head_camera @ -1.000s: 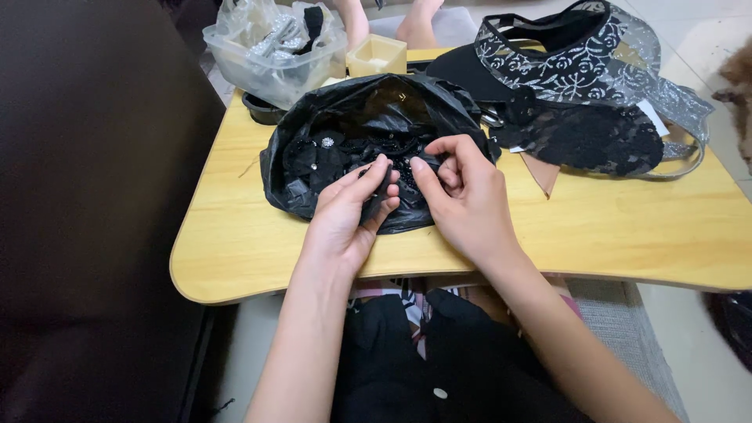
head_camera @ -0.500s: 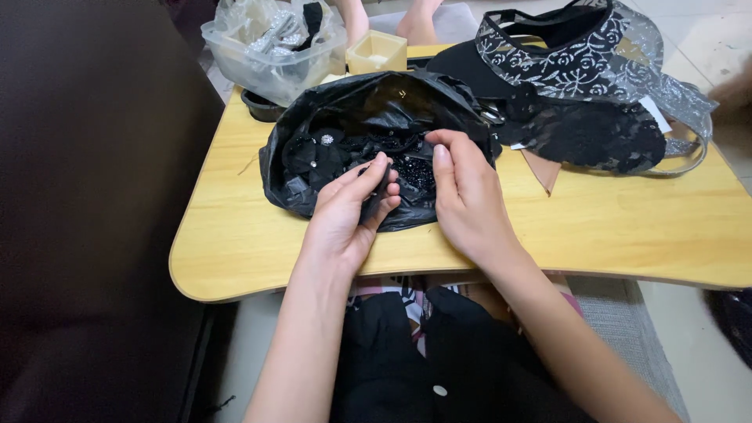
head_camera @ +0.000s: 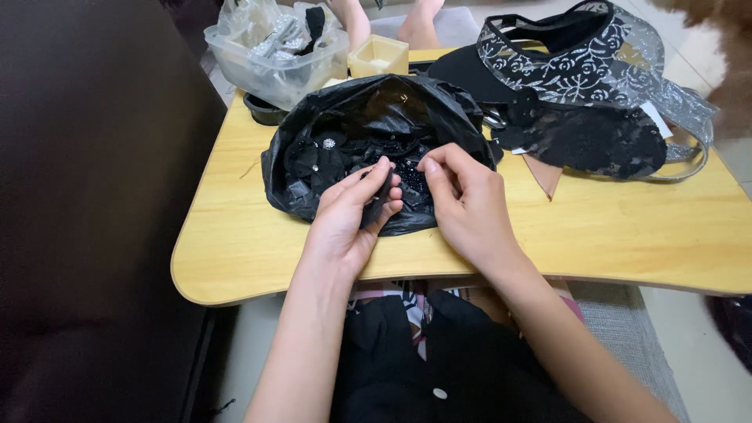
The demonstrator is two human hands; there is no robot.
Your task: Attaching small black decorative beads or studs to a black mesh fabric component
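An open black plastic bag [head_camera: 376, 117] lies on a small wooden lap table [head_camera: 611, 243]. Inside it are several small black fabric flower pieces [head_camera: 329, 157], some with shiny centres. My left hand [head_camera: 352, 215] rests at the bag's near edge, its fingers pinching a small black piece [head_camera: 384, 188]. Just to the right, my right hand [head_camera: 466, 204] has curled fingers with the fingertips close to the same black piece; whether they touch it I cannot tell.
Black lace sun visors [head_camera: 580, 86] with silver trim lie at the table's right back. A clear plastic tub [head_camera: 274, 55] of parts and a small yellow box [head_camera: 378, 56] stand at the back. A dark sofa [head_camera: 86, 196] borders the left. Another person's legs show behind.
My left hand's fingers have closed on a small black piece at the bag's edge. My right hand has shifted slightly left toward it.
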